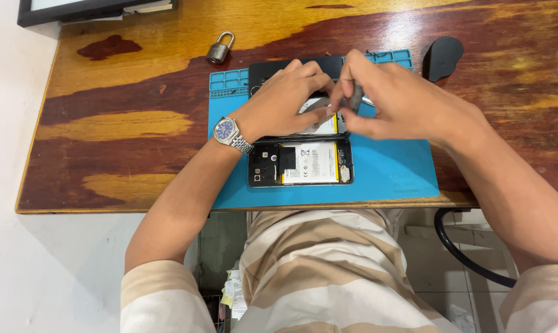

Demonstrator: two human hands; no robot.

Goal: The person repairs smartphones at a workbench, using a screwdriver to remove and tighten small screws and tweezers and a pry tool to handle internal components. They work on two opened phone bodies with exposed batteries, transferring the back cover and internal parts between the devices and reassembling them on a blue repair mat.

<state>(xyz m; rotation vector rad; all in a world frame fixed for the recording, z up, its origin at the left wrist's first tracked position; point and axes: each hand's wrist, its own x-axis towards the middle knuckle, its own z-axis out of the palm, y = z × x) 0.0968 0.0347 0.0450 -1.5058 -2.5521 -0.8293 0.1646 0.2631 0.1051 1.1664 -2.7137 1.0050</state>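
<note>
Two opened phones lie on a blue work mat [396, 169]. The nearer phone [300, 162] shows its white battery and dark circuit boards. My left hand [285, 98], with a silver wristwatch [231, 134] on the wrist, presses down on the farther phone [322, 123], which is mostly hidden under it. My right hand [396, 98] pinches a thin grey metal tool [356, 97] over that farther phone. The tool's tip is hidden between my fingers.
A wooden table [118, 123] carries the mat. A brass padlock [220, 48] lies at the back left, a black rounded object [442, 57] at the back right, and a dark frame [75, 9] in the far left corner. A black cable [457, 250] hangs below the table edge.
</note>
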